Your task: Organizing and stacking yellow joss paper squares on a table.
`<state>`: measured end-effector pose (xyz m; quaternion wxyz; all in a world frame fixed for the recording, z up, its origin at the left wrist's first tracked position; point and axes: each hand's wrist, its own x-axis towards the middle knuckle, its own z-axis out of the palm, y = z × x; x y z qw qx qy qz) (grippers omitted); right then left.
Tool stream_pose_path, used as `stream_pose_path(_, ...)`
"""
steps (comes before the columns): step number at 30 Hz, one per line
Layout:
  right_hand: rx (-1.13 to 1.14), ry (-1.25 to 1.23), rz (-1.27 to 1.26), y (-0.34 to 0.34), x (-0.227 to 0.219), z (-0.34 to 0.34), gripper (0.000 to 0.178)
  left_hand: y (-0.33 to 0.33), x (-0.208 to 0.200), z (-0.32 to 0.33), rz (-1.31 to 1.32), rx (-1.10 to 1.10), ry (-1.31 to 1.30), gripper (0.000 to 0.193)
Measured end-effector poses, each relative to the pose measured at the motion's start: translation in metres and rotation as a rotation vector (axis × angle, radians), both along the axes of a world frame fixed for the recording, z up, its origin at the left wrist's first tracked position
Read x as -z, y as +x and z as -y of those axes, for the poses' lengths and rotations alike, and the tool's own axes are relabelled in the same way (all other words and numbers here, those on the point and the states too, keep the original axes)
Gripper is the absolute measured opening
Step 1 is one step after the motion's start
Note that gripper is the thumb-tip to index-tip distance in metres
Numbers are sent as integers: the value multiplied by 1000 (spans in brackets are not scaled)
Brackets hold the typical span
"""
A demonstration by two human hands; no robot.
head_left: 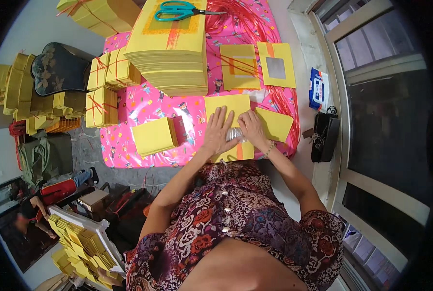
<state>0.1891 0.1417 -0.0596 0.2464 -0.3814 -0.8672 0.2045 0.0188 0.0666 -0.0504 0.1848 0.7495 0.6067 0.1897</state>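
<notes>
My left hand (218,135) lies spread and flat on a yellow paper sheet (235,102) at the table's near edge. Beside it my right hand (253,129) has its fingers bent together at the sheet's right side; its fingertips press on the paper. A silver foil patch (233,134) on the sheet shows between the hands, with an orange-red stripe below it. Right of my right hand is another yellow sheet (276,123). A low stack of yellow paper (153,137) sits left of my left hand.
A tall yellow paper stack (168,68) carries teal-handled scissors (176,10). Red strings (241,17) trail over the pink tablecloth (143,104). Tied bundles (101,106) stand left. A wipes pack (318,89) and black case (324,138) lie right. Another person (32,213) is at lower left.
</notes>
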Motion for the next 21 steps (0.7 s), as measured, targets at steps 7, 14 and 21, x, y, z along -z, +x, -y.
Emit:
stream_pose_path(7,1,-56,-19,0,-3,3,13,-6,0,5,-124,-10,-25,96)
stream_pose_path(14,-2,-64,17,-2,3,3,16,-7,0,4,-148,-9,-74,102)
stream_pose_path(21,-5,-65,-22,-1,1,1,20,-11,3,2,-113,12,-70,102)
